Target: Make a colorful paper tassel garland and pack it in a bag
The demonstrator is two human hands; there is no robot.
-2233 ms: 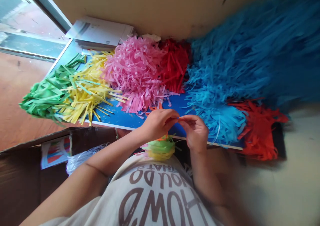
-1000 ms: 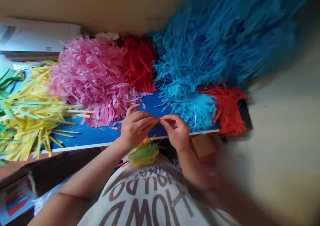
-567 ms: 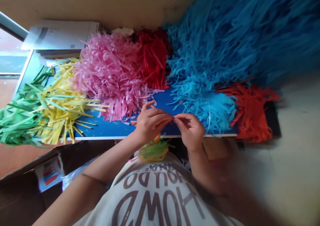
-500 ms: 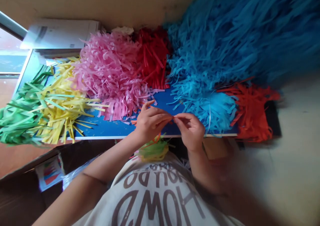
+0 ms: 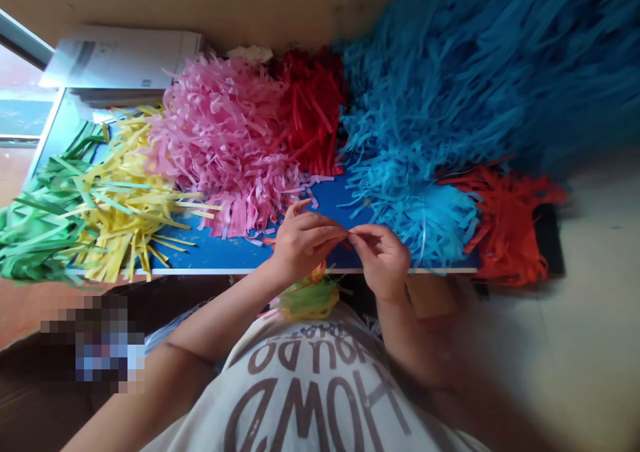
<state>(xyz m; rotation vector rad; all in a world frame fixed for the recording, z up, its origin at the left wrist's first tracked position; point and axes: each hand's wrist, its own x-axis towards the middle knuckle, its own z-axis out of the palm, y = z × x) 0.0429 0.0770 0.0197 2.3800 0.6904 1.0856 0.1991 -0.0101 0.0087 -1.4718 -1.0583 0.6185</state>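
Observation:
My left hand [image 5: 306,244] and my right hand [image 5: 383,257] meet fingertip to fingertip above the front edge of the blue tabletop [image 5: 327,202]. Both pinch a thin orange strip [image 5: 319,273], mostly hidden by the fingers; a loop of it hangs below my left hand. Under my hands, against my shirt, lies a bundle of green and yellow strips [image 5: 306,299]. A small piece of orange shows on the table by my left wrist. Beyond my hands rises a pile of pink fringed strips [image 5: 225,132].
Green [image 5: 43,229] and yellow strips [image 5: 125,212] lie at the left. Behind the pink pile are red strips [image 5: 315,115] and a white box [image 5: 130,59]. A large blue heap [image 5: 450,99] and orange-red strips [image 5: 513,225] fill the right. A brown wall runs along the back.
Both hands keep almost the same pinch, fingertips still together. The orange loop under my left hand has shifted slightly. The view has moved a little.

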